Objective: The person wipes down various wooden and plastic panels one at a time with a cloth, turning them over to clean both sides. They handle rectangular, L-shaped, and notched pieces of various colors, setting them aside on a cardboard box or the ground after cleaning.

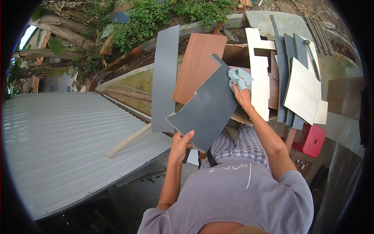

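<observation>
A dark grey board [206,105] with notched edges is held up at a tilt in front of my body. My left hand [181,145] grips its lower left edge, thumb on the face and fingers behind. At the board's upper right edge, my right hand [241,91] is closed on a crumpled light blue cloth [240,78], which lies against the board. Behind the held board stand a brown wood-grain board [198,64] and a long grey board [165,78]. A white board [258,82] with cut-outs is just right of my right hand.
On the right lie several dark grey strips [282,74], a cream panel [303,91] and a hammer [309,48]. A red plastic stool [311,141] stands below them. Corrugated metal sheeting [70,144] with a wooden stick [126,141] over its edge spans the left. Green plants [144,27] grow behind.
</observation>
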Demonstrator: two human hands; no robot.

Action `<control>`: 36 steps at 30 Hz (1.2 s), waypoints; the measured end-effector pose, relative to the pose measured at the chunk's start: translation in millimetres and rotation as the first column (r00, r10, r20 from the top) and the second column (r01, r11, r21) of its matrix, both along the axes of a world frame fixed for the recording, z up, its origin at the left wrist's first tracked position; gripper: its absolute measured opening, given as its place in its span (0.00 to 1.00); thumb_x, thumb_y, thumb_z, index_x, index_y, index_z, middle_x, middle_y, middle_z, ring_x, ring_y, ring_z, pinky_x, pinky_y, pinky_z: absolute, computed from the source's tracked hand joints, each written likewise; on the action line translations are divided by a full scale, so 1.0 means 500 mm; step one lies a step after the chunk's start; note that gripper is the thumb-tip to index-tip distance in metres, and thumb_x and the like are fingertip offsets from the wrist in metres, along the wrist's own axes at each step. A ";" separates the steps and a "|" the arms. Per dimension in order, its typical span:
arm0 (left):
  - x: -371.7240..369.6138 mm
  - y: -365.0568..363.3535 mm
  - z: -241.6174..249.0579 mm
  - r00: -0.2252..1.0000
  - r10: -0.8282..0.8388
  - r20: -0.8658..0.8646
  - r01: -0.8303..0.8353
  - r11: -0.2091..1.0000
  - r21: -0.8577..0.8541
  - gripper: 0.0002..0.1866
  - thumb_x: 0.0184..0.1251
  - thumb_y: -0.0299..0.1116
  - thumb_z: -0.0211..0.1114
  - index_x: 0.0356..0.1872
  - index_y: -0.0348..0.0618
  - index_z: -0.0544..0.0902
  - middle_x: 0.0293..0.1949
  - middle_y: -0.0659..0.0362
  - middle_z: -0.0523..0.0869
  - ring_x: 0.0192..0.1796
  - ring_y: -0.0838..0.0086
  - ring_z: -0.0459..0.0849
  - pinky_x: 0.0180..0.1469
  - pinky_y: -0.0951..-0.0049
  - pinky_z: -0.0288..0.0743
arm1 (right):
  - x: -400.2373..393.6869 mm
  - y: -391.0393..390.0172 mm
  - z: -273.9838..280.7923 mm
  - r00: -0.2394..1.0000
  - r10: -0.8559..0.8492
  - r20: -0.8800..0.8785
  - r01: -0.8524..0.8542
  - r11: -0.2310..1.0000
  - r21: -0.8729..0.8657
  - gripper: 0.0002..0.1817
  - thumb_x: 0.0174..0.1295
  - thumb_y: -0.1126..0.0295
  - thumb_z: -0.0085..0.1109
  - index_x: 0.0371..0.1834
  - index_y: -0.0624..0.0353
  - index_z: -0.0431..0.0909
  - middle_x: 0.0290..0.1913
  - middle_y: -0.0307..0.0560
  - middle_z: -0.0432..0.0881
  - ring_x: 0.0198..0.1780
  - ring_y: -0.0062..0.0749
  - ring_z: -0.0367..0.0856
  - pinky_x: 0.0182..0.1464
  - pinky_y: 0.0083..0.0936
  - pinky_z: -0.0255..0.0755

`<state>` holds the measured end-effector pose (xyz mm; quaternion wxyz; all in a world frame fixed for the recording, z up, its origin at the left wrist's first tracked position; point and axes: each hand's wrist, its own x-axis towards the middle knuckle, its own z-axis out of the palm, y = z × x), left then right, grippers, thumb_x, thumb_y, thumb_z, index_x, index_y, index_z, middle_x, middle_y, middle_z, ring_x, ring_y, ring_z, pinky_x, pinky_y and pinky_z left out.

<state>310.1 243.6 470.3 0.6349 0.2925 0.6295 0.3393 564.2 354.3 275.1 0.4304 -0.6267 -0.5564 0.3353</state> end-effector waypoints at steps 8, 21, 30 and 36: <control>-0.037 -0.014 0.011 0.996 0.013 -0.093 -0.010 1.000 0.025 0.12 0.59 0.36 0.62 0.36 0.38 0.76 0.27 0.65 0.77 0.22 0.87 0.70 0.20 0.87 0.58 | -0.222 -0.117 0.254 0.756 0.633 0.168 -0.642 0.664 0.384 0.26 0.54 0.68 0.56 0.59 0.41 0.69 0.66 0.39 0.62 0.68 0.48 0.54 0.66 0.46 0.49; -0.100 -0.077 0.014 0.968 0.134 0.212 -0.148 0.988 0.052 0.15 0.61 0.33 0.61 0.45 0.38 0.74 0.42 0.57 0.81 0.43 0.72 0.82 0.48 0.69 0.76 | -0.075 -0.198 -0.027 0.284 -0.353 -0.892 -0.159 0.900 -0.406 0.22 0.63 0.54 0.49 0.55 0.56 0.68 0.48 0.44 0.77 0.46 0.29 0.78 0.44 0.32 0.75; -0.149 -0.080 -0.122 0.908 0.076 0.413 -0.089 0.996 0.013 0.21 0.63 0.37 0.60 0.53 0.39 0.69 0.51 0.53 0.76 0.51 0.67 0.77 0.53 0.62 0.73 | -0.169 -0.197 0.204 0.097 -0.165 -0.982 -0.392 0.900 -0.190 0.29 0.58 0.58 0.60 0.58 0.61 0.64 0.51 0.44 0.75 0.52 0.31 0.74 0.55 0.34 0.68; -0.120 -0.070 -0.012 0.939 0.032 0.342 -0.106 0.974 0.199 0.40 0.65 0.60 0.47 0.66 0.39 0.50 0.65 0.40 0.56 0.64 0.47 0.63 0.62 0.48 0.59 | -0.181 -0.217 0.290 0.914 0.084 -0.397 -0.063 0.996 0.066 0.25 0.53 0.70 0.59 0.56 0.59 0.68 0.49 0.50 0.76 0.49 0.40 0.76 0.54 0.29 0.68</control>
